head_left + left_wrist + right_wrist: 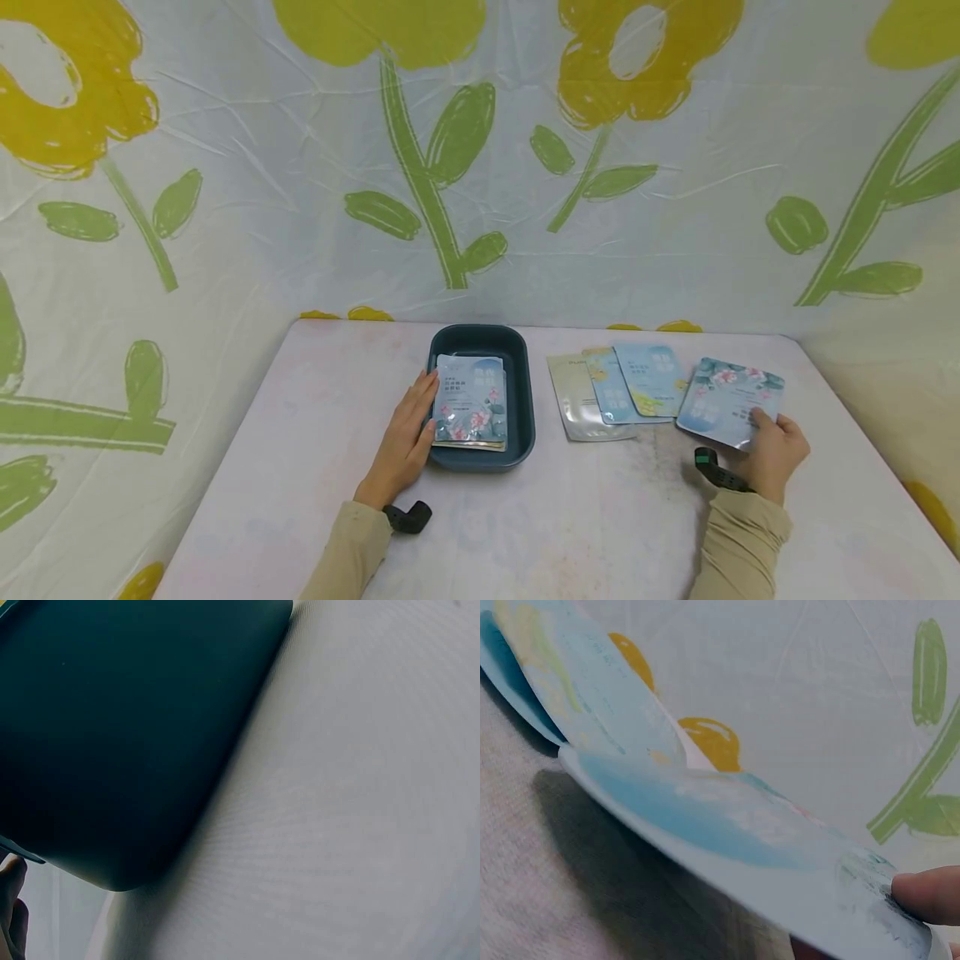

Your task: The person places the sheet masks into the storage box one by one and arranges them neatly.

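Note:
My right hand [777,454] pinches a blue sachet [731,402] with pink flowers by its near right corner. In the right wrist view the thumb [928,895] presses on top of the sachet [727,832], which is tilted off the table with a shadow beneath it. My left hand [405,433] rests with straight fingers against the left side of a dark teal tray [520,417]. Inside the tray lies a small stack of sachets, a blue flowered sachet [470,400] on top. The left wrist view is mostly filled by the tray's outer wall [127,742].
Between tray and right hand, a silver-gold sachet [581,408] and overlapping light blue sachets [651,379] lie fanned on the pale table [570,525]. A flower-printed curtain [315,167] stands behind the table's back edge.

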The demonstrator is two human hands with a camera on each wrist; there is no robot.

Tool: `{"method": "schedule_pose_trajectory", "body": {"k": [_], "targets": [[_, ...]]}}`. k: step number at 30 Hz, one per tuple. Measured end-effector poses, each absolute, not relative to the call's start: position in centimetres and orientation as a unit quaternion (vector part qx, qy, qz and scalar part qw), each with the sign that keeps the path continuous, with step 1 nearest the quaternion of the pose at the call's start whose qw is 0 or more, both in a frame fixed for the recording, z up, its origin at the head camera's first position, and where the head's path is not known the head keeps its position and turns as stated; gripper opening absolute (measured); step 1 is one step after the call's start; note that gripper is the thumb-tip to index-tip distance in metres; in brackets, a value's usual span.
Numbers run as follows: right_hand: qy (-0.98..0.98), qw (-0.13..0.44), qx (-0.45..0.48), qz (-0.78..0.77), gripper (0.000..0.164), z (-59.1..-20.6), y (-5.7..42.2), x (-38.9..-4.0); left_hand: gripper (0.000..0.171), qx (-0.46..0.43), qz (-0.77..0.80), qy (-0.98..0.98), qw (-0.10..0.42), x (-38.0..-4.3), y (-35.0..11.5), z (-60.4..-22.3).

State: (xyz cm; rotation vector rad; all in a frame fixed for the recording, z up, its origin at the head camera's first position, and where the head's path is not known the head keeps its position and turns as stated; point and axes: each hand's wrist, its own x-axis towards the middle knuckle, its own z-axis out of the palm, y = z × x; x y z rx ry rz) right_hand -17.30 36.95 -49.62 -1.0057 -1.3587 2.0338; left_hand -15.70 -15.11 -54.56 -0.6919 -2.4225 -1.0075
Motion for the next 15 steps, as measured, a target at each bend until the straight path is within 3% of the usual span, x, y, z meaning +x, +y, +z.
{"method": "schedule_pose_trajectory", "body": {"k": [9, 15], "targets": [[-0.395, 0.221, -0.337, 0.825, 0.01, -48.91, 37.07, -17.05, 0.059, -0.247, -0.369, -0.873, 0.202, -15.64, -15.13, -54.44], [-0.316, 0.158, -0.236, 0.905, 0.019, -49.07, 36.45, -17.11, 0.059, -0.244, -0.369, -0.875, 0.195, -15.64, -15.2, -54.51]]}}
